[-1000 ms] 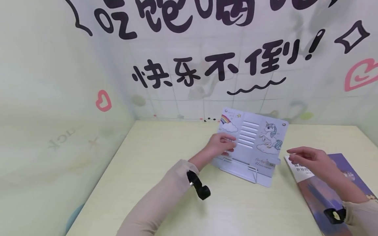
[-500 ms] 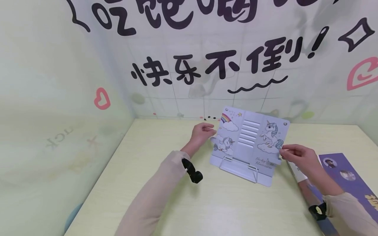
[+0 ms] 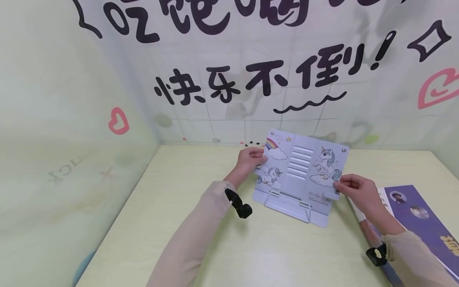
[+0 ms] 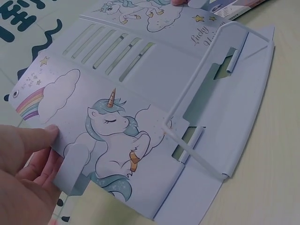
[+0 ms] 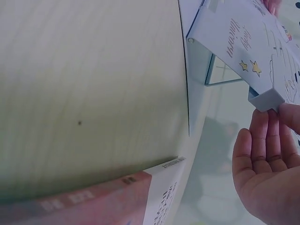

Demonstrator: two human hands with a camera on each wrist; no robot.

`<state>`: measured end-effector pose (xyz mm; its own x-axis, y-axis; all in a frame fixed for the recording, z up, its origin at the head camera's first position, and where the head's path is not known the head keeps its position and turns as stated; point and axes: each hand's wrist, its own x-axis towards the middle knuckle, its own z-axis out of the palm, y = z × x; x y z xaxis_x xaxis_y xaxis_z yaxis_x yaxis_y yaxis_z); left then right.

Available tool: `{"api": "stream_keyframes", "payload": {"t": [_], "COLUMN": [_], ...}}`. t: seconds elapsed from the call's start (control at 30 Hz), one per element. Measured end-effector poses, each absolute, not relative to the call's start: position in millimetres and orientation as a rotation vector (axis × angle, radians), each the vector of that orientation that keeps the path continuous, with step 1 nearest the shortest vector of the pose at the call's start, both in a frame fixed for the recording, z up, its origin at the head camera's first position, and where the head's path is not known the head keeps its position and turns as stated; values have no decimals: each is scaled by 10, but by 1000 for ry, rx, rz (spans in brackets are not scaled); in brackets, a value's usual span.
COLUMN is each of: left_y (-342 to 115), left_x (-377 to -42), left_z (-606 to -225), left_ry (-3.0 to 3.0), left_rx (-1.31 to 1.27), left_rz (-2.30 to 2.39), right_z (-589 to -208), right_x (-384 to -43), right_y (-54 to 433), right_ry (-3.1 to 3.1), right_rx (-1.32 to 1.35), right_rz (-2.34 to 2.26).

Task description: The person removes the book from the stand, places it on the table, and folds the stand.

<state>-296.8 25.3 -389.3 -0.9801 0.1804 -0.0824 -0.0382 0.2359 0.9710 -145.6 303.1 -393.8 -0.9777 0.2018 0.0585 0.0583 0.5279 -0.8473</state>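
A pale lilac book stand (image 3: 297, 175) printed with unicorns, a rainbow and clouds stands tilted back on the table. Slots run down its middle, and a white wire page holder (image 4: 215, 103) crosses its lower front. My left hand (image 3: 249, 162) pinches the stand's left edge, thumb on the front face, just above a bent side tab (image 4: 74, 171). On the opposite edge my right hand (image 3: 360, 193) pinches the stand near the right tab (image 5: 267, 96), fingers behind the panel. A wire support leg (image 5: 225, 83) shows behind the stand in the right wrist view.
A thick purple book (image 3: 416, 211) with a white band lies on the table (image 3: 279, 255) at the right, partly under my right forearm. Behind the table rises a wall (image 3: 215, 115) with black lettering. Another wall (image 3: 71, 159) borders the left side.
My left hand has moved from in front of the stand to its left edge and taken hold. My right hand has come left from over the book to grip the right edge.
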Motion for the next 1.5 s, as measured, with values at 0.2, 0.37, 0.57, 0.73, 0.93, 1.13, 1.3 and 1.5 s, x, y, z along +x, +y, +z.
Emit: {"api": "stream_keyframes", "payload": {"t": [0.2, 0.37, 0.57, 0.73, 0.93, 1.13, 1.3, 1.5], "left_y": [183, 106, 8, -80, -159, -231, -278, -346], "left_x": [-2971, -2948, -2879, -2818, -2736, -2650, -2599, -2533], "left_z": [-3869, -3865, -3872, -3892, -3901, -3908, -3922, -3919], "left_ry": [2327, 2323, 2282, 2237, 2127, 2040, 1988, 1838], "left_rx": [105, 117, 170, 163, 145, 220, 297, 361], "left_rz": [1827, 1794, 1803, 1834, 1855, 1818, 1744, 1711], "right_z": [-3900, -3887, -3895, -3873, -3841, -3813, -3795, -3773], "right_x": [-1522, -1587, -1666, -1750, -1820, -1914, -2010, -2182], "right_y": [2981, 2950, 2946, 2932, 2937, 2943, 2940, 2901], "right_ry": [-2621, -2630, -2616, -2664, -2723, -2745, -2760, -2795], "right_rx": [-183, -182, -158, -130, -131, -95, -46, 37], "right_rz": [1392, 1336, 1393, 1422, 1432, 1391, 1316, 1255]}}
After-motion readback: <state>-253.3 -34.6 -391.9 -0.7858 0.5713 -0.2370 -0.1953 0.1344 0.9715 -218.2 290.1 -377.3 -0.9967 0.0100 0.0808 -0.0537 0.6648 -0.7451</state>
